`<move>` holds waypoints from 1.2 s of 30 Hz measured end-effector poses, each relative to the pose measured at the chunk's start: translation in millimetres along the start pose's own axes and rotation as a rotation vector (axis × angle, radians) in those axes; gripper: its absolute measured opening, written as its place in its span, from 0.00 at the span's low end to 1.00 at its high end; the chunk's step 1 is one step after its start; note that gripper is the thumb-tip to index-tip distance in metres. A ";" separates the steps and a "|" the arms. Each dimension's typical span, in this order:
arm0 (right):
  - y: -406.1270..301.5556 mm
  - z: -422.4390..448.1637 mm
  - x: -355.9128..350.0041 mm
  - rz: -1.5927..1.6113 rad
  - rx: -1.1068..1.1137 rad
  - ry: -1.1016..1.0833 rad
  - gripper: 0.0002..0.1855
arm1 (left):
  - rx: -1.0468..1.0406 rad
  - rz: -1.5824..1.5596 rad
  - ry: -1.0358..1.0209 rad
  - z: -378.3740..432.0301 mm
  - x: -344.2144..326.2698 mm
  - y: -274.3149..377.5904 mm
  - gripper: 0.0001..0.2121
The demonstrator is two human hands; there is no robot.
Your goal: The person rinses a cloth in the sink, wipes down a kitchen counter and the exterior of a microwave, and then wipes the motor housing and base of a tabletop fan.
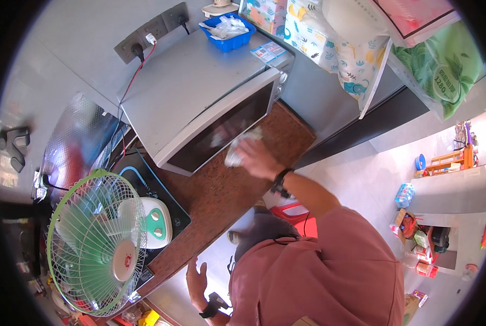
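My right hand (256, 158), blurred, presses a crumpled white cloth or wad of tissue (234, 157) against the brown speckled stone countertop (222, 191). It is just in front of a silver microwave oven (186, 95), whose dark glass door (226, 128) is closed and reflects the hand. My left hand (197, 281) hangs beside the counter's front edge, thumb apart from the fingers, holding nothing. Nearest to it is a green and white electric fan (96, 244) with a wire guard.
The fan stands on a black induction cooktop (182, 222). A blue plastic basket (226, 42) holding white plastic or tissue sits atop the microwave. Cables run from wall sockets (151, 30) behind it. Tissue packs (312, 36) hang at the right, and a red stool (304, 222) is by my legs.
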State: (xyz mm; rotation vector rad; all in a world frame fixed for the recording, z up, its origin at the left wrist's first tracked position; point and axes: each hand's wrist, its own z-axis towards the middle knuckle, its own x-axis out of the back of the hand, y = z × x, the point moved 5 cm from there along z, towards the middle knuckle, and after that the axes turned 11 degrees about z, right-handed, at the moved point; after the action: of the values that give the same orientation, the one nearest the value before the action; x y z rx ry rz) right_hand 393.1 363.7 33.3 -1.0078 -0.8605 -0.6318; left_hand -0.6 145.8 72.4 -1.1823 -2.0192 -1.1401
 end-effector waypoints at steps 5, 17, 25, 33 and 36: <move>148.1 -14.3 29.8 -0.286 -0.287 0.090 0.25 | -0.058 0.050 -0.064 1.5 -13.0 17.8 0.22; -50.8 -103.0 -32.0 0.189 0.143 -0.110 0.24 | -0.254 0.021 -0.161 35.9 -32.6 37.2 0.22; 142.3 -157.3 63.4 -0.301 -0.551 0.103 0.22 | -0.292 0.038 -0.053 53.4 4.3 79.9 0.19; -0.6 -131.9 15.5 -0.028 0.053 -0.151 0.26 | -0.166 0.017 -0.073 31.4 -19.0 28.3 0.22; -62.8 -91.0 -26.8 0.102 0.232 -0.231 0.27 | -0.147 0.000 -0.087 26.2 -21.8 24.6 0.23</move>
State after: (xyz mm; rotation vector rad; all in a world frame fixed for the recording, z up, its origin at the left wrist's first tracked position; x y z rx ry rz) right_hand 358.5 257.0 14.8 -0.9178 -1.0517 -0.3236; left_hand 30.6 165.6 52.3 -1.3247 -2.0279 -1.2753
